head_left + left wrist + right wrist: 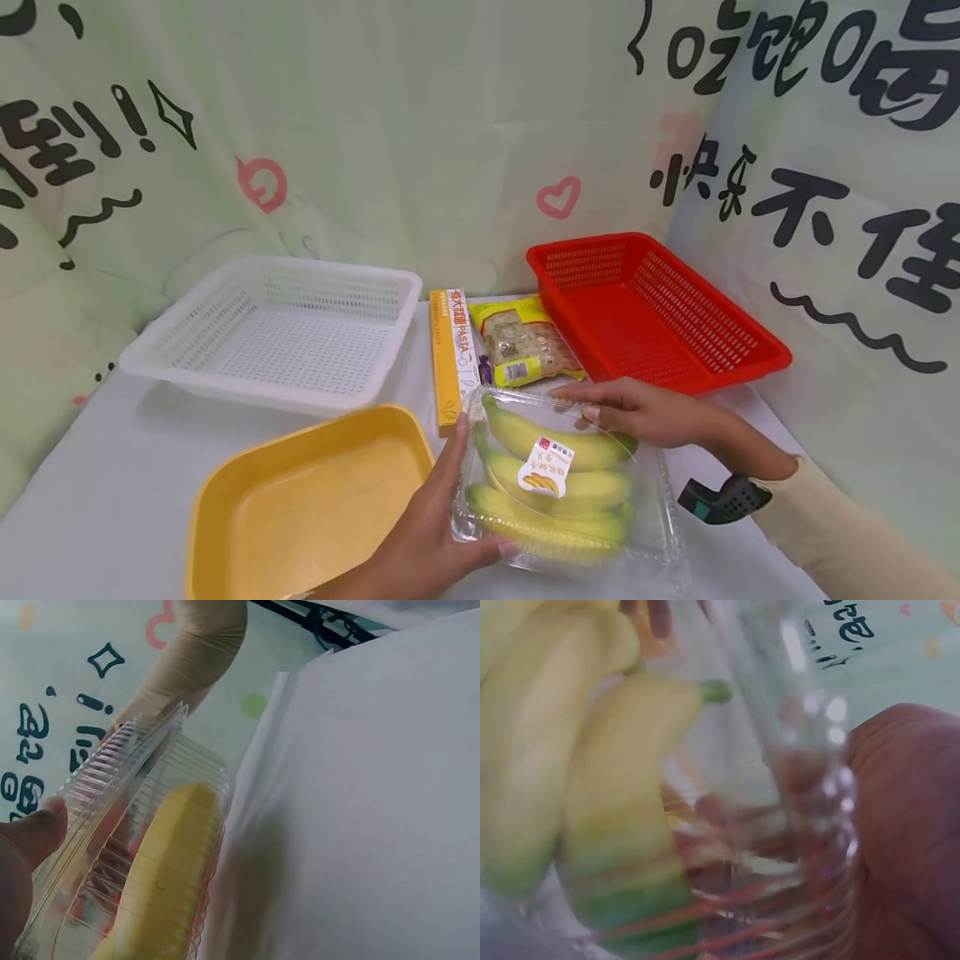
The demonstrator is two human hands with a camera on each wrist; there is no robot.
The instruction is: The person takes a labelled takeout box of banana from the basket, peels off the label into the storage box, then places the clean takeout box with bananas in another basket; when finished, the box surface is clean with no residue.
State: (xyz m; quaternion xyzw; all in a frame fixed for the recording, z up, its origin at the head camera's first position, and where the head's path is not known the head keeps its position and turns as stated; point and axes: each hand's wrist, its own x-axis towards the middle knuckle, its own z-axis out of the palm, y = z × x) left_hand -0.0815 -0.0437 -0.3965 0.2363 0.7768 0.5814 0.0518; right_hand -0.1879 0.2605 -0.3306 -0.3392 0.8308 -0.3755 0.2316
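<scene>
A clear plastic clamshell box (656, 525) of yellow bananas (562, 492) is held between both hands over the near part of the table. A white label (546, 468) sticks to its lid. My left hand (420, 521) grips the box's left side, with the thumb along the near edge. At the far right corner, my right hand (652, 410) holds the box with its thumb over the lid. In the left wrist view, the box (169, 761) is tilted above the white cloth. Green banana ends (649, 919) show through the plastic in the right wrist view.
A yellow tray (300, 500) lies at the near left, with a white basket (281, 333) behind it. Beyond the box are a pasta carton (452, 350), a yellow-and-clear food bag (521, 342) and a small purple packet (485, 369). A red basket (660, 308) stands at the back right.
</scene>
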